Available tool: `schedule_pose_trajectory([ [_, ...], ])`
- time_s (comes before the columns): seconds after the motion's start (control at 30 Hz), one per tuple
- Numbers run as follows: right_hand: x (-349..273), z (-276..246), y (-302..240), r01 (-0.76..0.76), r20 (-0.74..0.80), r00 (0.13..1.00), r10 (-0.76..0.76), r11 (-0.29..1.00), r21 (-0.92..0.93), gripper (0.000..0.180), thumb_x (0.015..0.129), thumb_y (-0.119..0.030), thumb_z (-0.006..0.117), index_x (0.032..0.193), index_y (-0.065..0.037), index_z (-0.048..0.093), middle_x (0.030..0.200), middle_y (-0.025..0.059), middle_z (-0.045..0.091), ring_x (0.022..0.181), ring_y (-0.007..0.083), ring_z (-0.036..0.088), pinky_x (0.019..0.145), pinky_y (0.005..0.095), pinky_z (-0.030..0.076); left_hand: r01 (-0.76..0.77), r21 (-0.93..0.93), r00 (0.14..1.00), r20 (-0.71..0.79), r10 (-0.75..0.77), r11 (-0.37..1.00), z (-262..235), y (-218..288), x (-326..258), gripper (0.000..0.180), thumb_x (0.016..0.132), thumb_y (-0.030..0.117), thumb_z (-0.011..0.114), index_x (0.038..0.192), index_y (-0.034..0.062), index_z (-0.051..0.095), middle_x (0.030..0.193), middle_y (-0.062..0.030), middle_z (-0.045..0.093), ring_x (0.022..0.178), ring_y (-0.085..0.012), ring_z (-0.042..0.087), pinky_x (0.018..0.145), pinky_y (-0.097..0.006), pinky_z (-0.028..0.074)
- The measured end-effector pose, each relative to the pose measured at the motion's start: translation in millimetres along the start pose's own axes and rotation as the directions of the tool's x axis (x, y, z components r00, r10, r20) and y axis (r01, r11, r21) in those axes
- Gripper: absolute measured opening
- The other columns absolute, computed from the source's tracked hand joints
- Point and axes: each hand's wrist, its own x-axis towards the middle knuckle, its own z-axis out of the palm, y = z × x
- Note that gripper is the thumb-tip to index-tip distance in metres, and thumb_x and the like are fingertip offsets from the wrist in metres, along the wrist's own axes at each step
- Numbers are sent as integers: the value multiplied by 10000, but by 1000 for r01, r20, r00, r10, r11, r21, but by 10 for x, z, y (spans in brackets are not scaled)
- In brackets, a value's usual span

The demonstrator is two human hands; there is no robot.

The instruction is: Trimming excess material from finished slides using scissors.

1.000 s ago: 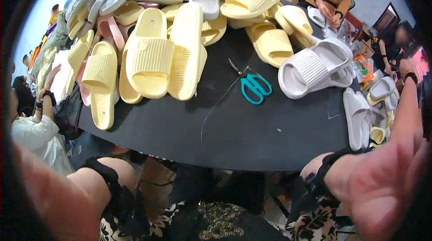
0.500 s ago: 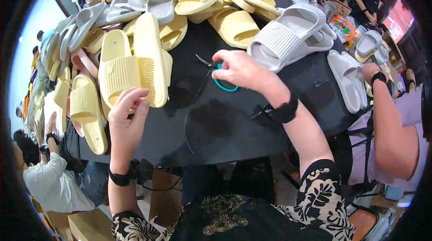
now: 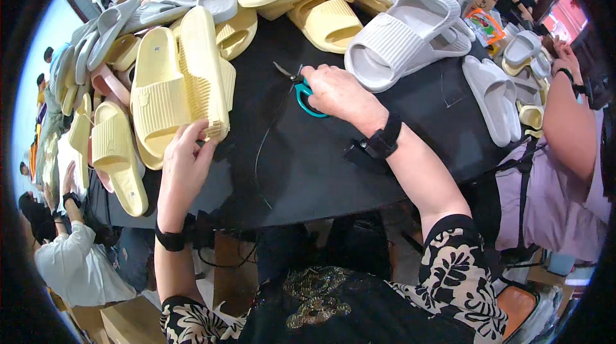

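My left hand (image 3: 186, 167) is closed at the near end of a yellow slipper (image 3: 204, 68), thumb and forefinger pinched at its heel edge. This slipper stands on its side, its ribbed face against another yellow slipper (image 3: 160, 97) that lies sole down. My right hand (image 3: 343, 94) is closed over the teal handle of a pair of scissors (image 3: 308, 108) lying on the black table (image 3: 308, 177). The dark blades point to the far left, slightly apart. A thin thread (image 3: 258, 164) trails from near the blades toward the table's near edge.
Yellow and grey slippers are heaped along the far left side. Grey slippers (image 3: 391, 42) rest beyond my right hand, with another grey pair (image 3: 493, 97) farther right. A co-worker's arm (image 3: 571, 113) is at the right. Another person in white (image 3: 83, 254) sits at the left.
My right hand has come down and closed on the scissors' handle. My left hand has moved closer to the slipper's end and now touches it. The whole view has shifted slightly.
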Motion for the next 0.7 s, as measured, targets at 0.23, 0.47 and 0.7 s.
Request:
schedule_pose_trajectory([
  [0.23,66,-261,22,-224,139,973,186,601,767,440,757,-154,623,1158,8,547,817,93,630,691,162,620,615,268,499,-19,-18,999,38,19,1000,7,82,52,153,783,45,642,917,-16,603,747,-105,548,624,-195,533,612,-292,446],
  [0.47,-110,-624,-399,-140,120,990,-77,-373,917,300,877,-132,604,1124,7,505,932,123,637,765,203,649,670,320,553,216,-677,975,107,-196,703,-43,231,202,101,882,99,592,889,-2,593,728,10,540,609,-68,491,589,-199,415],
  [0.7,-342,-542,-592,-200,78,960,-268,-469,860,614,794,-260,721,1263,26,446,937,101,609,753,201,642,679,312,541,68,-978,973,20,-231,198,10,174,228,113,932,103,495,876,25,554,779,-51,575,604,-112,531,578,-225,443],
])
